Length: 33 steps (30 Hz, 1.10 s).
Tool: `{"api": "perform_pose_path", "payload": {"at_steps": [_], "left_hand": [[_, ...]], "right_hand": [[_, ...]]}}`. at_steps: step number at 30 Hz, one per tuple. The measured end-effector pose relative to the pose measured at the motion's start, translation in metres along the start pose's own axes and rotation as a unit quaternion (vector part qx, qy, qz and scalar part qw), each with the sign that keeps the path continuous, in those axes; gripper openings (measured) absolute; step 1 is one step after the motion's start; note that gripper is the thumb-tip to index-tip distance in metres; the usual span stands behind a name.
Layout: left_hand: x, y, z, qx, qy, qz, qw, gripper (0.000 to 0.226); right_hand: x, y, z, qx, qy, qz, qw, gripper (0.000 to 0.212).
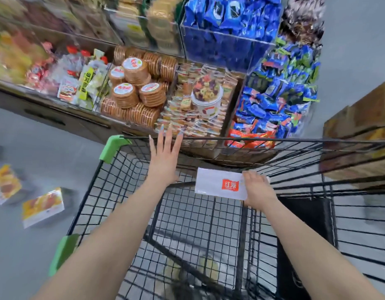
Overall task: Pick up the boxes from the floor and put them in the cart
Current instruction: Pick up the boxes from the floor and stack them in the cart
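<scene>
Now, floor at left: two yellow-and-white boxes lie outside the shopping cart, the farther box toward the left edge and the nearer box just off the cart's left wall; both are blurred, so you cannot read their print.
Cart left wall: the green corner guard marks the far left corner of the shopping cart; judge your clearances from it.
Left hand: your left hand is spread flat with fingers wide apart, holding nothing, and hovers over the far left part of the basket near the front rim.
Basket floor: the wire floor shows through below your arms, and no box looks settled there; something yellowish at the near end is too blurred to name.
Box in hand: the white box with a red square logo hangs inside the basket toward the far right, below the front rim and above the wire floor.
Right hand: your right hand is closed over the right end of that white box, fingers wrapped under it and out of sight.
Step in hand: probably the setting down of this box.
How to do it well: lower it until it lies flat on the wire before you loosen your grip, and place it snug to the far right corner so room stays for the two on the floor.
Risk: a drop from this height could let it tip on edge against the right wall.
Beyond the cart: the snack shelf stands close past the front rim, so keep your free hand clear of it.
</scene>
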<state>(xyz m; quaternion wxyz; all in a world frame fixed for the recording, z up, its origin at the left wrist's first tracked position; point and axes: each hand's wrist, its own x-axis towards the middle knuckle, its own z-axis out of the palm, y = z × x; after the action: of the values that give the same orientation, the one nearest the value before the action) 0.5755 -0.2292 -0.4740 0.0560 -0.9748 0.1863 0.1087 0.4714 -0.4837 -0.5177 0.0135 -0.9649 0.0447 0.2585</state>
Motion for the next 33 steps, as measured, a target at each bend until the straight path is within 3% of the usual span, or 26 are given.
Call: {"api": "perform_pose_path", "payload": {"at_steps": [9, 15, 18, 24, 33], "left_hand": [[0.022, 0.006, 0.006, -0.010, 0.037, 0.013, 0.999, 0.141], [0.016, 0.002, -0.017, 0.011, -0.012, 0.015, 1.000, 0.143], [0.003, -0.006, -0.031, -0.026, -0.051, 0.030, 0.998, 0.141], [-0.053, -0.046, -0.051, -0.135, -0.120, -0.012, 0.983, 0.119], [-0.185, -0.214, -0.072, -0.231, -0.056, -0.142, 0.961, 0.083]], "right_hand": [[0.019, 0.016, 0.004, 0.045, -0.005, 0.057, 0.997, 0.073], [0.006, 0.006, -0.014, 0.051, -0.060, 0.036, 0.996, 0.089], [-0.007, -0.010, -0.041, 0.076, -0.085, 0.012, 0.993, 0.074], [-0.032, -0.070, -0.104, 0.035, -0.100, -0.079, 0.991, 0.058], [-0.055, -0.263, -0.186, -0.029, -0.023, -0.215, 0.976, 0.050]]}}
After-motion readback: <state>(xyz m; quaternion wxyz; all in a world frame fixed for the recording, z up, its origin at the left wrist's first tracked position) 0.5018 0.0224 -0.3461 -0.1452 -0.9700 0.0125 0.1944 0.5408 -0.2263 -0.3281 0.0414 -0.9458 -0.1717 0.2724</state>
